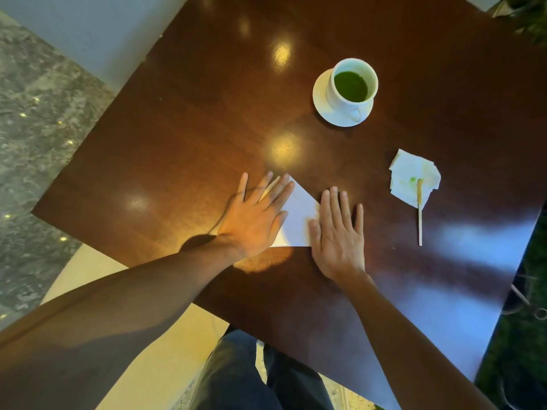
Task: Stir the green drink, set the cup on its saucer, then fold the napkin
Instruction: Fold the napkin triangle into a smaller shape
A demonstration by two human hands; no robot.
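A white cup (343,96) holding the green drink (350,86) stands on its white saucer (321,106) at the far middle of the table. Near me a white napkin (299,220) lies folded into a triangle. My left hand (256,216) lies flat on its left part, fingers spread. My right hand (337,232) lies flat over its right edge. Neither hand grips anything. Off to the right a wooden stirrer (419,213) rests partly on a second, green-stained napkin (413,176).
The dark wooden table (207,113) is turned cornerwise, its near edge running past my legs (251,377). A stone floor (35,113) lies to the left, and greenery (532,16) shows at the far right.
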